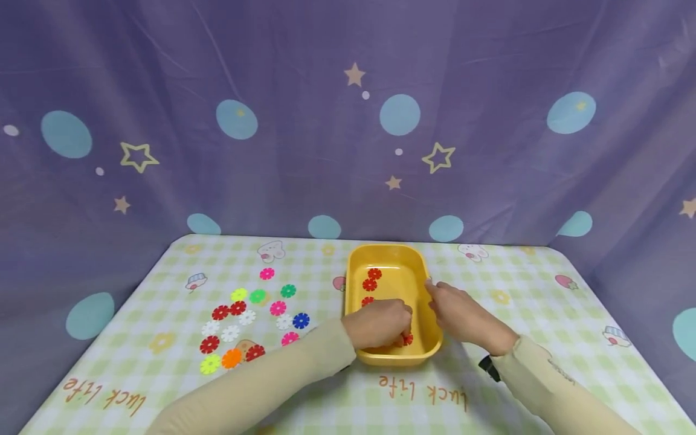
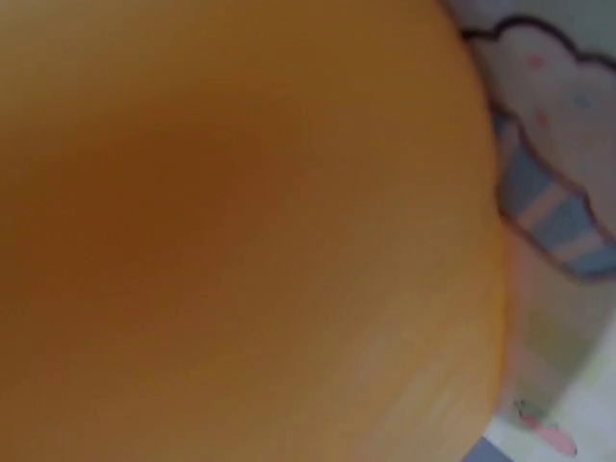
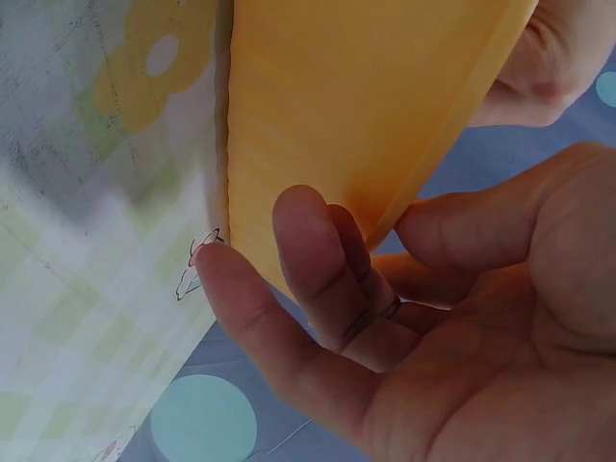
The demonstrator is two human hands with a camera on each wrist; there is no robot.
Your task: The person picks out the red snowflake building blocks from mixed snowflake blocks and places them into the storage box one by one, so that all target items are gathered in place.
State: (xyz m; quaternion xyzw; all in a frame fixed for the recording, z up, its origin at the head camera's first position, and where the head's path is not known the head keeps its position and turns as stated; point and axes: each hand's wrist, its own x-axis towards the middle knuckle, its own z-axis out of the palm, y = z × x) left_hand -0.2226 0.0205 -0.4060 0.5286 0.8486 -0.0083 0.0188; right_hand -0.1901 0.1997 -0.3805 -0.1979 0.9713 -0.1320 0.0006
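A yellow plastic tray (image 1: 394, 360) stands on the table with several red snowflake discs (image 1: 370, 284) inside. My left hand (image 1: 379, 323) reaches down into the tray, fingers bent, pinching a red snowflake disc (image 1: 408, 339) near the tray floor. That hand covers part of the tray and some red pieces. At the tray's right side, my right hand (image 1: 462, 314) grips the rim, thumb over the edge and other fingers along the outer wall, as the right wrist view shows. Only the tray's blurred yellow wall (image 2: 250, 231) fills most of the left wrist view.
Left of the tray lie several loose snowflake discs, among them a blue one (image 1: 301, 321), an orange one (image 1: 231, 358), a white one (image 1: 230, 333) and a green one (image 1: 288, 290). A checked tablecloth (image 1: 522, 290) covers the table. Behind hangs a purple curtain (image 1: 304, 145).
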